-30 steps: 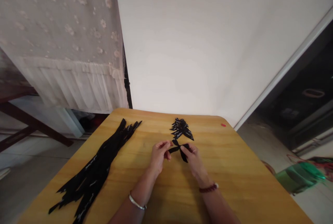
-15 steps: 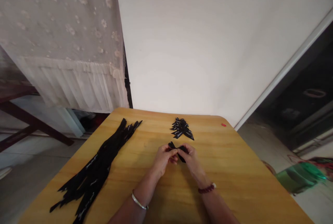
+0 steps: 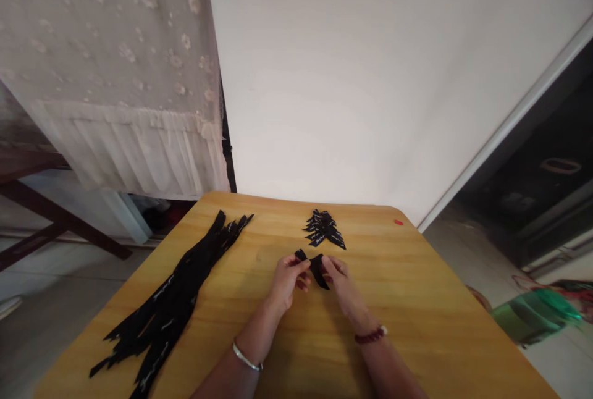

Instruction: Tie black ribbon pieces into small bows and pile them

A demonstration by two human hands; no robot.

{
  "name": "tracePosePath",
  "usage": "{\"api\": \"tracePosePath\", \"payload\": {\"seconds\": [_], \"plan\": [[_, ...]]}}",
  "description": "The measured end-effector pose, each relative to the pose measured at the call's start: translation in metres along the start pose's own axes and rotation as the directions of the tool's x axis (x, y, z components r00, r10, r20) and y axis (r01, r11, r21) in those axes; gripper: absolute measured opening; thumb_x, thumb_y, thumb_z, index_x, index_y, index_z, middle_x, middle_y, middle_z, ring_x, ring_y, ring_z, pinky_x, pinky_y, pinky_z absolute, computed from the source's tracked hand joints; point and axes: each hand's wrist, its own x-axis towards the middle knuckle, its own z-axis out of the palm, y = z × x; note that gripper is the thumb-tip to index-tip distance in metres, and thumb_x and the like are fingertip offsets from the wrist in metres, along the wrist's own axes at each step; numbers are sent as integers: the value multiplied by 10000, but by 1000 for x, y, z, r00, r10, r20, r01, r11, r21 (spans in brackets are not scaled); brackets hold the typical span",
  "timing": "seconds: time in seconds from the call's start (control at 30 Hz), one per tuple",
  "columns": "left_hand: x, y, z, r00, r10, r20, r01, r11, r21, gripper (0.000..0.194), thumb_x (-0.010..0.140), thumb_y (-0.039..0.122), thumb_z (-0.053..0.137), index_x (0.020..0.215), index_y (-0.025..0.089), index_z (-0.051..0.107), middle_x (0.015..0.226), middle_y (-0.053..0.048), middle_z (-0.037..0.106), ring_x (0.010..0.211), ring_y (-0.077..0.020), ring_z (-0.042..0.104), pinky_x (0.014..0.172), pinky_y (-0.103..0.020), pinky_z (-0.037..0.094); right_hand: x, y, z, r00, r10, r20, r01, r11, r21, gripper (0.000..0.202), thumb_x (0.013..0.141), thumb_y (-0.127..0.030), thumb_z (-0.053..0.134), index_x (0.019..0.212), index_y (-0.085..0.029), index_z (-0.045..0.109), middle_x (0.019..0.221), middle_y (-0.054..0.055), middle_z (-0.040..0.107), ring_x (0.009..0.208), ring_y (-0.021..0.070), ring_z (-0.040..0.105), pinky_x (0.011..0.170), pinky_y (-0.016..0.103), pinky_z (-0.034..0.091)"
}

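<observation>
Ribbon piece (image 3: pixel 316 266) now pinched folded between my left hand (image 3: pixel 288 277) and right hand (image 3: pixel 340 280), no longer stretched flat as a second ago, held just above the table (image 3: pixel 417 300) middle, near the folded pile (image 3: pixel 323 229) toward the far edge, loose strips (image 3: pixel 178 297) left.

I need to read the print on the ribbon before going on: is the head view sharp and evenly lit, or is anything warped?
Head view: soft, even light, no glare on the table. Wide-angle warp bends the edges. The ribbon piece between left hand and right hand is too small to read.
</observation>
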Motion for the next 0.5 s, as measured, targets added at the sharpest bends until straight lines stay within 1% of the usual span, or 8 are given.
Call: {"api": "tracePosePath", "payload": {"seconds": [0.07, 0.1, 0.17, 0.23, 0.33, 0.5], "plan": [[1, 2, -1, 999, 19, -27, -20, 998, -58, 260, 512, 296, 681, 614, 129, 509, 469, 47, 497, 327, -58, 449, 275, -152, 309, 0, 1, -1, 999, 32, -1, -32, 999, 1, 375, 709, -501, 488, 702, -146, 610, 633, 31, 591, 586, 145, 510, 525, 244, 365], [1, 3, -2, 999, 24, -39, -28, 996, -86, 263, 512, 296, 685, 613, 132, 506, 454, 56, 485, 320, -54, 440, 275, -150, 305, 1, 1, -2, 999, 32, 28, -31, 999, -7, 372, 715, -496, 482, 693, -149, 614, 621, 28, 592, 585, 146, 512, 531, 247, 365], [2, 4, -4, 998, 32, -59, -40, 991, -131, 268, 507, 294, 692, 611, 136, 503, 435, 70, 467, 306, -47, 422, 273, -149, 298, 0, 1, -1, 993, 2, 116, 2, 999, -33, 308, 701, -448, 523, 631, -158, 601, 557, 4, 570, 543, 131, 493, 524, 242, 352], [3, 4, -5, 997, 38, -71, -49, 987, -156, 275, 502, 293, 699, 614, 138, 501, 433, 78, 462, 297, -43, 414, 270, -150, 294, 0, -1, 0, 985, -25, 168, 36, 997, -61, 232, 655, -372, 587, 551, -166, 560, 483, -29, 522, 480, 107, 446, 495, 229, 326], [3, 3, -5, 996, 48, -77, -60, 985, -161, 277, 506, 289, 701, 620, 137, 499, 434, 77, 465, 296, -42, 421, 266, -145, 291, 0, -3, 2, 985, -32, 171, 47, 995, -83, 194, 624, -296, 601, 503, -173, 514, 440, -51, 476, 434, 88, 395, 463, 218, 298], [4, 2, -5, 994, 22, -111, -43, 981, -190, 285, 511, 267, 705, 644, 136, 490, 417, 84, 458, 281, -44, 428, 248, -134, 279, 1, 1, 1, 980, -30, 195, 56, 990, -131, 146, 651, -238, 549, 527, -170, 515, 453, -49, 487, 438, 88, 401, 463, 215, 302]]}}
